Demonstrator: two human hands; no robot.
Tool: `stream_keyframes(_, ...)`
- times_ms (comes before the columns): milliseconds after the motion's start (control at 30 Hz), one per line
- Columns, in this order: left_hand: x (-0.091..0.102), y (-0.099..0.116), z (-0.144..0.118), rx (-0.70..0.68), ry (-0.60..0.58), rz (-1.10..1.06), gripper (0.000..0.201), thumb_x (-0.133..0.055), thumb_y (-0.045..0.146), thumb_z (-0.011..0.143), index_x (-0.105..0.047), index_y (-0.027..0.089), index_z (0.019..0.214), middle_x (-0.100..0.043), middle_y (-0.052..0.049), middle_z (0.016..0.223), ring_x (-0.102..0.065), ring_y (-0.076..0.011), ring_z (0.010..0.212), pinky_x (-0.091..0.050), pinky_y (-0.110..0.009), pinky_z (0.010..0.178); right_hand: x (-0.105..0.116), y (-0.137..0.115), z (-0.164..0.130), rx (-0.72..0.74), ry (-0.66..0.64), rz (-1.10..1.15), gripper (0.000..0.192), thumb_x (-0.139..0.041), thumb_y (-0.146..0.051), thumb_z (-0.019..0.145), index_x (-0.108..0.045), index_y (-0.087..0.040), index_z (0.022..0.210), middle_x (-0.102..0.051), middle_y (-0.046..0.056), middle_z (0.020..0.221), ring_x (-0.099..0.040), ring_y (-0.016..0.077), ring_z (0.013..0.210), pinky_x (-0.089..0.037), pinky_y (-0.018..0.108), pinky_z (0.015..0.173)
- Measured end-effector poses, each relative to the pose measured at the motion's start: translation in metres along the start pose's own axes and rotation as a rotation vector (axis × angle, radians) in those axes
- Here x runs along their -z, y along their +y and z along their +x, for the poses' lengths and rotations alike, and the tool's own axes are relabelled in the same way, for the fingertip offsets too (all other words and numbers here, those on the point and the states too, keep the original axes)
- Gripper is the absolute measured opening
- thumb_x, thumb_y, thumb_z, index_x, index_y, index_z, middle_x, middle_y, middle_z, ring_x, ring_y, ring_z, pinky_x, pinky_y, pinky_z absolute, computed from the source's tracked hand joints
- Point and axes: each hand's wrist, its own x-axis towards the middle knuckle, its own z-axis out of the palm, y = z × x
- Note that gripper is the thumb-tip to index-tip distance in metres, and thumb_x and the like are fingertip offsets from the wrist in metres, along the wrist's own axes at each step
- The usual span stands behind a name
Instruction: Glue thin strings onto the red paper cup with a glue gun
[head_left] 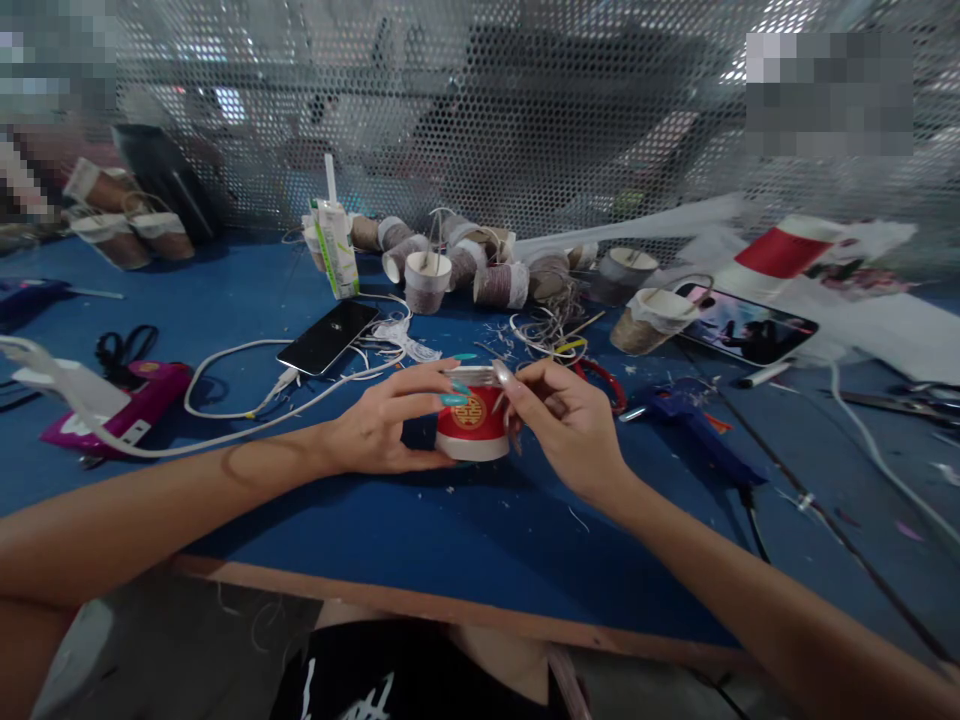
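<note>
Our left hand [390, 425] wraps around a small red paper cup [472, 425] at the frame's centre, on the blue table [420, 530]. Our right hand [559, 425] pinches the cup's rim. A black phone [328, 337] lies just above, left of centre.

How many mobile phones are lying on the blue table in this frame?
2. One dark-screened phone lies left of centre, beside the white cable; another phone with a lit screen lies at right, behind the blue glue gun. Clutter may hide others.
</note>
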Motion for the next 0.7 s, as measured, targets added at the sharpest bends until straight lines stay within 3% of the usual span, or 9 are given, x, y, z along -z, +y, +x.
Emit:
stream_keyframes(400, 0.0014, -0.0002, 0.0045, 0.005, -0.072, -0.002, 0.084, -0.077, 0.031, 0.077, -0.027, 0.032, 0.144, -0.06, -0.008, 0.124, -0.059, -0.0264, 0.123, -0.057, -0.052, 0.099, -0.0017, 0.0035, -0.0018, 0.042, 0.006, -0.073, 0.028, -0.066, -0.045, 0.085, -0.056, -0.022, 0.073, -0.052, -0.005, 0.058, -0.05, 0.0092, 0.046, -0.04, 0.025, 0.043)
stream_keyframes(700, 0.0002, -0.0002, 0.0018, -0.016, -0.022, -0.031, 0.083, -0.081, 0.029, 0.074, -0.033, 0.028, 0.142, -0.057, -0.008, 0.123, -0.06, -0.027, 0.123, -0.055, -0.053, 0.101, -0.0012, 0.0053, -0.0008, 0.066, -0.017, -0.088, 0.026, -0.063, -0.042, 0.088, -0.053, -0.022, 0.073, -0.051, -0.006, 0.056, -0.051, 0.0095, 0.046, -0.041, 0.025, 0.046)
